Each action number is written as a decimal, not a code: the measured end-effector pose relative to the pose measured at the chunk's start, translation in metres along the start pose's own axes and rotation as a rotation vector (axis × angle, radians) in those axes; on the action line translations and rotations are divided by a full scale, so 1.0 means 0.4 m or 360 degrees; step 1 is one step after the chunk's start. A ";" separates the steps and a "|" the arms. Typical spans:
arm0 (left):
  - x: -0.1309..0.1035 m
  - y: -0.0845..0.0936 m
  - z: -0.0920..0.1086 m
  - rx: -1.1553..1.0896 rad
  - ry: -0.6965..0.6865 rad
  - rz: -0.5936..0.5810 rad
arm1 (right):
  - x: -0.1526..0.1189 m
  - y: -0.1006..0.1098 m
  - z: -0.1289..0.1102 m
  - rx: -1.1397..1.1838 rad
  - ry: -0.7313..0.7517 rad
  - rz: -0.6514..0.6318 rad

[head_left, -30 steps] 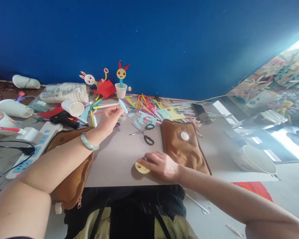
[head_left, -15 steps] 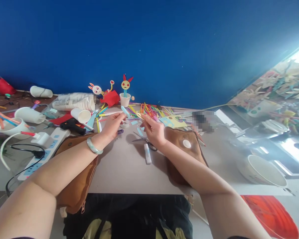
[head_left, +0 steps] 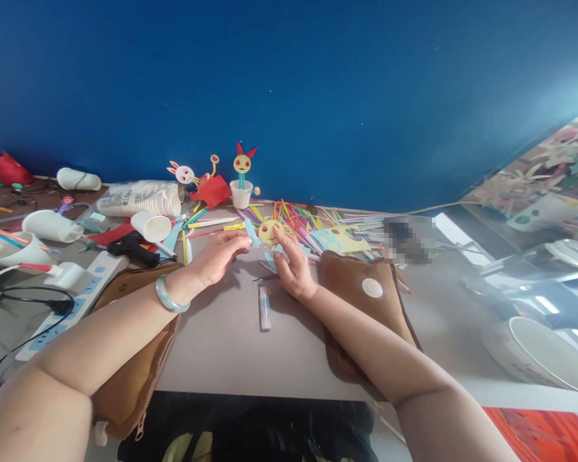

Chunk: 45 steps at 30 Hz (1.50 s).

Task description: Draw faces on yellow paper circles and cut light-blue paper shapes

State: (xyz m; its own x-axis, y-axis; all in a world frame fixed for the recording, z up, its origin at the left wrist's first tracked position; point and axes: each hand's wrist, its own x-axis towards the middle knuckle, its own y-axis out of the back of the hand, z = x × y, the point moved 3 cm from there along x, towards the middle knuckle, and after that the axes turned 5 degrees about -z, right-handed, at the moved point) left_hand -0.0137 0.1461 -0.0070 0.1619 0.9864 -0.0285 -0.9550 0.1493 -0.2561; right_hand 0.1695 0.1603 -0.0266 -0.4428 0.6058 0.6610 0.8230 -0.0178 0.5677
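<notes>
My left hand (head_left: pixel 224 256), wearing a pale bangle (head_left: pixel 171 295), pinches a light blue paper piece (head_left: pixel 251 232) between thumb and fingertips. In my right hand (head_left: pixel 293 266) is a round yellow paper face (head_left: pixel 270 232) with red eyes and a drawn smile; my thumb and fingers grip its right side. The two papers are close together above the table. Nearest below the hands lies a glue stick (head_left: pixel 264 309). Scissors beside my right hand are mostly hidden by it. Behind, a white paper cup (head_left: pixel 241 194) holds a similar yellow face with red ears (head_left: pixel 242 163).
Colourful sticks (head_left: pixel 293 215) and cut yellow card (head_left: pixel 354 237) spread along the blue wall. At left are paper cups (head_left: pixel 144 197), a black glue gun (head_left: pixel 133 249) and a power strip (head_left: pixel 84 298). Brown pouches (head_left: pixel 366 305) lie under both forearms; a white bowl (head_left: pixel 544 353) stands right.
The yellow paper face has turned from edge-on to facing me. The blue piece is held more upright beside it. In view, the glue stick lies further left, and the scissors are more covered.
</notes>
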 end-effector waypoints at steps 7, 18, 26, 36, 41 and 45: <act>-0.007 -0.003 0.001 0.0375 -0.0204 -0.0145 | -0.006 0.000 -0.023 0.0161 -0.0037 -0.0038; 0.004 0.024 0.002 0.0465 -0.0353 0.0147 | -0.004 -0.001 -0.003 0.0713 -0.0703 0.0359; 0.006 0.026 0.007 0.0507 -0.0427 0.0204 | 0.004 -0.013 -0.018 0.1179 -0.0941 0.0248; -0.004 0.017 0.017 0.0684 -0.0449 0.0190 | -0.003 -0.029 -0.031 0.1242 -0.0948 0.0181; -0.010 0.007 0.029 0.0834 -0.0484 0.0146 | -0.007 -0.039 -0.041 0.1343 -0.1024 0.0133; -0.015 0.002 0.033 0.0943 -0.0484 0.0086 | -0.007 -0.043 -0.044 0.1370 -0.1054 0.0144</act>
State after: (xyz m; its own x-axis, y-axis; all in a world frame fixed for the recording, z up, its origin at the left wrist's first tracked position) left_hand -0.0186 0.1412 0.0057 0.1155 0.9561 0.2694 -0.9489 0.0260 0.3144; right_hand 0.1505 0.1449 -0.0294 -0.3006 0.9432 0.1413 0.9304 0.3226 -0.1739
